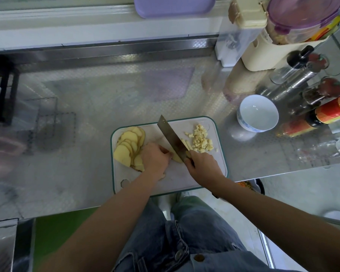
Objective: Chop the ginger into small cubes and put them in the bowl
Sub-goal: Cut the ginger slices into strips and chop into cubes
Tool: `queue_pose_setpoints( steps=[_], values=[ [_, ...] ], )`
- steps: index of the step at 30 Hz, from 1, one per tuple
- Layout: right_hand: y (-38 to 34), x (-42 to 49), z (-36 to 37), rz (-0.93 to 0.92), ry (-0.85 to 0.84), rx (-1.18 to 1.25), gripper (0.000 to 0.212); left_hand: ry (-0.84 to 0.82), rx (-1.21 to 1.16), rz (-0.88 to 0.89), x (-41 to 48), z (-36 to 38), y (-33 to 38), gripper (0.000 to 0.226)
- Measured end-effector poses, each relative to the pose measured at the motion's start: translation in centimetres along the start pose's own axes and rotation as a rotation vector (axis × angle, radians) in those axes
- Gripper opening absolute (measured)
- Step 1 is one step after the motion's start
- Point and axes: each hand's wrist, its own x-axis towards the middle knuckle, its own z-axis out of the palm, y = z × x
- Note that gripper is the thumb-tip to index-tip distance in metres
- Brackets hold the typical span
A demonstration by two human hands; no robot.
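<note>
"On the cutting board (177,179), what does the head camera give you?"

"One view only, looking straight down. I have the right hand (201,165) wrapped tight round the handle of the cleaver (171,137). The blade slants away toward the board's far left corner, with its edge down beside a few ginger strips (186,145). The left hand (155,158) sits just left of the blade, fingers curled down onto a ginger piece (176,158) and pinning it so it cannot slide under the cut. The fingertips look tucked in, I judge to keep them off the edge."

"Where is the rest of the ginger?"

"Split by the blade. Uncut ginger slices (129,146) fan out along the board's left side, close to the holding hand. The ginger cubes (201,139) lie in a loose heap on the right, clear of the cutting line. It is a sensible layout: raw stock feeds in from the left, and done pieces gather on the side nearest the bowl (241,122)."

"And the bowl?"

"White, with a blue pattern outside. It stands on the steel counter (86,107) just off the board's far right corner, with nothing in it. No cubes have gone across yet. By my reckoning I am about midway, with plenty of slices left to cut."
</note>
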Motion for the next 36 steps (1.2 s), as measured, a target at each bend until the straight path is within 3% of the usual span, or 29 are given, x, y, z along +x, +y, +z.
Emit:
queue_pose_setpoints(
  steps=[9, 28, 36],
  values=[
    [-0.2, -0.9, -1.0, -0.025, -0.075, -0.074, 0.026, 0.012, -0.062, -0.041, -0.3, 0.1, 0.0, 0.016],
    [-0.3, -0.4, -0.5, 0.000, -0.002, 0.014, 0.024, 0.008, -0.057, -0.008, -0.4, -0.1, -0.4, 0.019],
    [-0.4, -1.4, -1.0, -0.033, -0.088, -0.067, 0.025, 0.017, -0.052, -0.041, -0.3, 0.1, -0.2, 0.018]
  ],
)
